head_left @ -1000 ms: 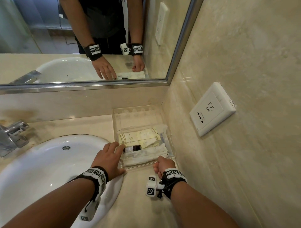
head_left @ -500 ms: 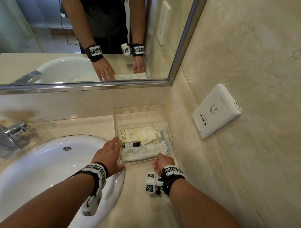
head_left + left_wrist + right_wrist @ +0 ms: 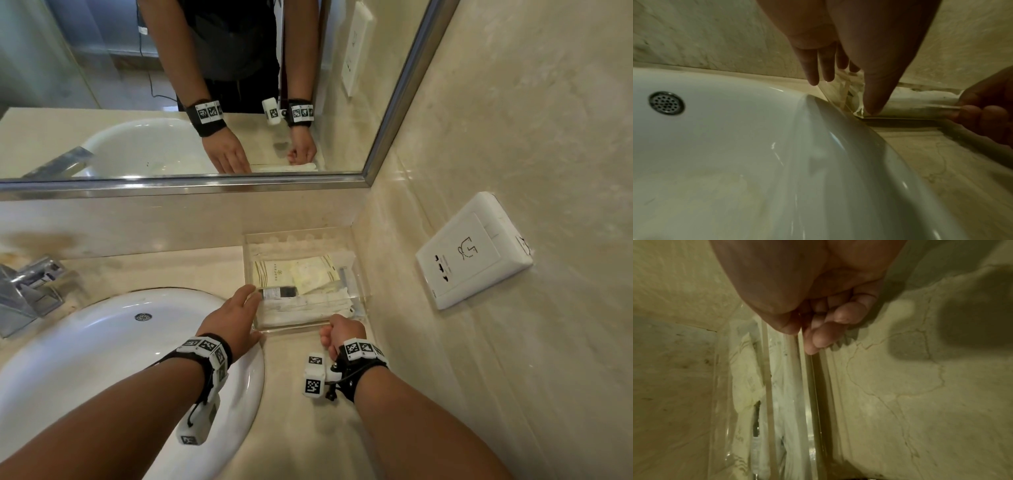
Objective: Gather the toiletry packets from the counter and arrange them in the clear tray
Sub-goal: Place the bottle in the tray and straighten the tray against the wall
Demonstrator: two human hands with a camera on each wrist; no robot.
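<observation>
The clear tray [image 3: 362, 270] sits in the counter's back right corner. It holds a cream packet [image 3: 291, 274], white packets [image 3: 301, 306] and a small dark bottle [image 3: 278, 292]. My left hand [image 3: 239, 315] lies flat against the tray's left wall, fingers [image 3: 818, 68] straight and thumb at the near corner. My right hand [image 3: 335, 334] pinches the tray's near wall [image 3: 812, 386] at its right end. Its thumb is on the inner side and its curled fingers [image 3: 818, 337] on the outer side. The packets [image 3: 748, 369] show through the wall in the right wrist view.
A white sink [image 3: 102, 342] lies left of the tray, under my left wrist, with a chrome tap [image 3: 30, 287] at far left. The mirror [image 3: 205, 85] runs along the back wall. A white socket plate [image 3: 472, 250] is on the right wall, close to the tray.
Both hands and the tray's near edge seem to have shifted slightly toward the back wall. Neither hand has changed its hold.
</observation>
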